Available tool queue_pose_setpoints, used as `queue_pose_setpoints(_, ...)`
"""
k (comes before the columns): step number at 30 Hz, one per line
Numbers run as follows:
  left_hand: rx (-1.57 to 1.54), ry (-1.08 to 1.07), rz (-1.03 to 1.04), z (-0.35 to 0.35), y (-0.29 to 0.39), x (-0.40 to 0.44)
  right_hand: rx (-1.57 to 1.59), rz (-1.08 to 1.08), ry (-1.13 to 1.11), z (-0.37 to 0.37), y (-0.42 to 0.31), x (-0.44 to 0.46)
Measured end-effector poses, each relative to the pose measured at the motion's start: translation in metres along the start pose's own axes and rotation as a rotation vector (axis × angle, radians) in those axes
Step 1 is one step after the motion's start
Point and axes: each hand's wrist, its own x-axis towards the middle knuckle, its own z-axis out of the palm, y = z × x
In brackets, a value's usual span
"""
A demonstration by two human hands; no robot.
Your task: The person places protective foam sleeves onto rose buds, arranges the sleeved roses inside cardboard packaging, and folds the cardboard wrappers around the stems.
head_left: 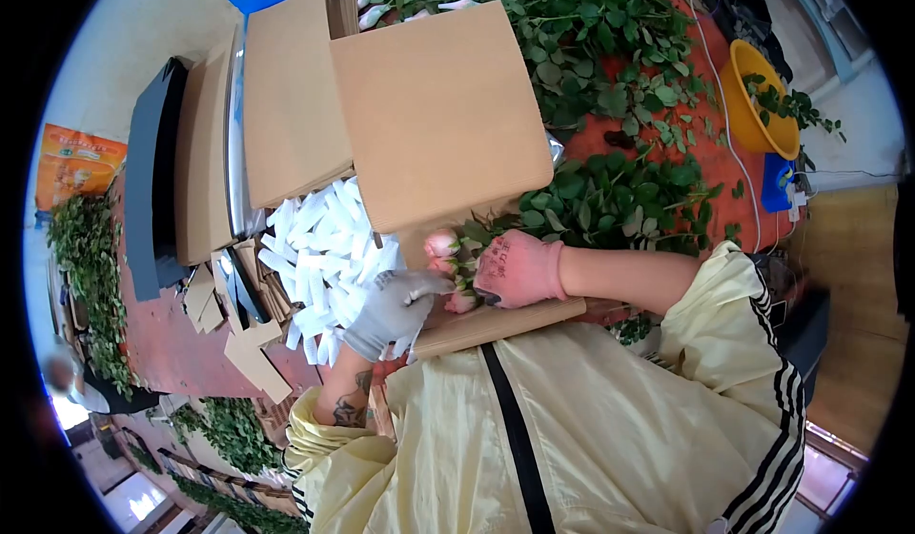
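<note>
My left hand (pixel 389 313), in a grey glove, is beside several pink roses (pixel 442 243), its thumb stretched toward the blooms and apart from the other fingers. My right hand (pixel 519 269), in a pink glove, is closed around the roses just below their heads. The blooms face left and lie above a brown cardboard piece (pixel 500 326) in front of my body. A large cardboard sheet (pixel 438 120) lies just beyond my hands and hides part of the stems. White folded strips (pixel 324 248) are heaped left of the flowers.
Leafy stems (pixel 610 58) cover the far right of the red table (pixel 162 334). A yellow basin (pixel 758 100) and a cable stand farther right. Stacked cardboard (pixel 291 96) and a dark panel (pixel 152 181) are at the left. A person (pixel 81 382) is partly visible at the far left.
</note>
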Motion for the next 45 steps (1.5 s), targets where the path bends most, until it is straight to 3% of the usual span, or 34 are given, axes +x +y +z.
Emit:
queue_pose_setpoints(7, 0.046, 0.007, -0.072, 0.003, 0.007, 0.002, 0.073, 0.039, -0.042, -0.003, -0.011, 0.016)
queue_pose_setpoints(9, 0.041, -0.004, -0.078, 0.002, 0.012, 0.004, 0.113, 0.140, -0.095, -0.009, -0.013, 0.016)
queue_pose_setpoints(16, 0.318, -0.204, -0.176, 0.001, 0.036, 0.012, 0.135, 0.088, -0.149, -0.002, -0.002, 0.011)
queue_pose_setpoints(18, 0.335, -0.202, -0.175, 0.003, 0.031, 0.010, 0.187, 0.216, 0.157, -0.018, 0.002, 0.000)
queue_pose_setpoints(22, 0.413, -0.161, -0.072, 0.004, 0.031, 0.011, 0.005, 0.376, 0.131, -0.021, 0.019, 0.005)
queue_pose_setpoints(27, 0.600, -0.146, 0.082, -0.001, 0.045, 0.023, -0.128, 0.349, 0.025, 0.004, 0.024, 0.030)
queue_pose_setpoints(28, 0.652, -0.107, 0.201, 0.002, 0.041, 0.027, -0.135, 0.370, 0.025, 0.005, 0.023, 0.032)
queue_pose_setpoints(29, 0.695, -0.063, 0.334, 0.005, 0.039, 0.036, -0.126, 0.347, 0.125, 0.007, 0.024, 0.029)
queue_pose_setpoints(30, 0.661, -0.170, 0.277, 0.004, 0.041, 0.041, -0.120, 0.329, 0.223, 0.007, 0.024, 0.024)
queue_pose_setpoints(34, 0.648, -0.213, 0.264, 0.019, 0.010, 0.036, -0.181, 0.369, 0.358, -0.012, 0.013, -0.001)
queue_pose_setpoints(40, 0.651, -0.231, 0.221, 0.019, 0.013, 0.037, 0.077, 0.479, 0.483, -0.060, 0.011, -0.067)
queue_pose_setpoints(45, 0.632, -0.198, 0.254, 0.019, 0.021, 0.040, 0.276, 0.518, 0.800, -0.076, 0.015, -0.118)
